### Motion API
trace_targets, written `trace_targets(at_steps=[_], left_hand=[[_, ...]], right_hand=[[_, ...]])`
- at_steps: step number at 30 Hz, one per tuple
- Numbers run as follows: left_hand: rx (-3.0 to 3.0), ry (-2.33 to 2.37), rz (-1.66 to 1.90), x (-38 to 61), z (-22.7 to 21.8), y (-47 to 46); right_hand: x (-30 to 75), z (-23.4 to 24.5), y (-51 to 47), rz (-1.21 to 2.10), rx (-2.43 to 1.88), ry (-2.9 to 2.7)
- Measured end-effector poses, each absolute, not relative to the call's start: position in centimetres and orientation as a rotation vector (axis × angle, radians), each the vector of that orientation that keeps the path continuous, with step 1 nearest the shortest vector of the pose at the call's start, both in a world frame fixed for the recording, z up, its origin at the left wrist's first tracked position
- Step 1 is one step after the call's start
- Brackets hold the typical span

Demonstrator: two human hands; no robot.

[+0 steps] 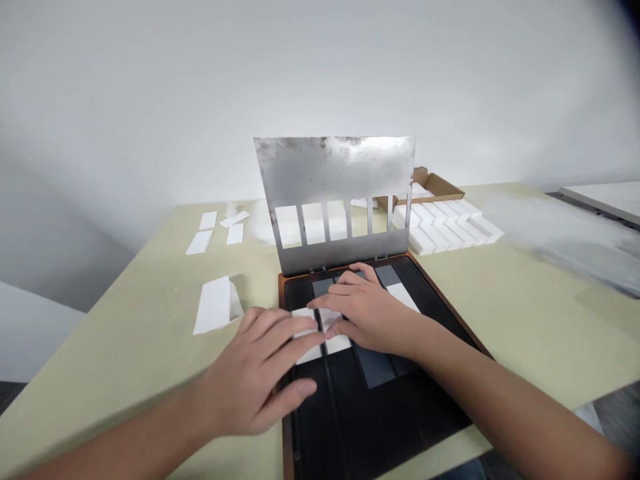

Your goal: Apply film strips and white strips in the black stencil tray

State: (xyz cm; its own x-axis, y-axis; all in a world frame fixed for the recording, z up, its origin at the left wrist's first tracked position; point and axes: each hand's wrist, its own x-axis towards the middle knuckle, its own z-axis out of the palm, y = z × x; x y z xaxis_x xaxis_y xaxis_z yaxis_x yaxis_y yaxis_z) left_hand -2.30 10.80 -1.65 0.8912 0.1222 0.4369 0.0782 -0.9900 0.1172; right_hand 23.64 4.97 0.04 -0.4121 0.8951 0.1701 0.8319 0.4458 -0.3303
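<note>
A black board with a brown rim (pixel 310 413) lies on the table under both hands. Hinged to its far edge, a metal plate (pixel 335 167) with a row of rectangular cut-outs stands raised. My left hand (pixel 270 373) rests with fingers spread over a white card (pixel 309 355) at the board's left side, partly covering it. My right hand (pixel 367 307) lies over the board, its thumb and a fingertip on a second white card (pixel 339 344). To the right of that hand is another white card (pixel 401 295). Dark grey rectangles (pixel 375 367) show between the cards.
Several white blocks (pixel 445 230) are lined up at the back right, before a cardboard box (pixel 443 185). Loose white cards (pixel 201 242) lie at the back left. Nearer sits a small white stack (pixel 213 307). A flat pale slab (pixel 607 197) is at far right.
</note>
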Motion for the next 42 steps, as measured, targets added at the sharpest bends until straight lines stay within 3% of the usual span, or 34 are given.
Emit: trace_targets(at_steps=[3, 6, 22, 32, 37, 42], left_hand=[[3.010, -0.108, 0.542, -2.3, -1.3, 10.5], [3.056, -0.082, 0.348, -2.1, -1.3, 10.3], [3.022, 0.256, 0.503, -1.8, -1.6, 10.5], [3.017, -0.003, 0.610, -2.3, -1.4, 10.8], [3.057, -0.078, 0.354, -2.0, -1.1, 10.3], [3.080, 0.070, 0.315, -1.7, -1.0, 9.9]], right_hand=[[23.6, -0.2, 5.1, 0.246, -1.471, -2.376], [23.6, -0.4, 5.3, 0.222, -1.457, -2.379], [24.9, 0.7, 4.6, 0.329, -1.347, -2.462], [24.2, 0.1, 5.0, 0.250, -1.402, -2.452], [24.2, -0.5, 5.3, 0.203, -1.399, -2.444], [24.0, -0.4, 5.2, 0.195, -1.406, -2.458]])
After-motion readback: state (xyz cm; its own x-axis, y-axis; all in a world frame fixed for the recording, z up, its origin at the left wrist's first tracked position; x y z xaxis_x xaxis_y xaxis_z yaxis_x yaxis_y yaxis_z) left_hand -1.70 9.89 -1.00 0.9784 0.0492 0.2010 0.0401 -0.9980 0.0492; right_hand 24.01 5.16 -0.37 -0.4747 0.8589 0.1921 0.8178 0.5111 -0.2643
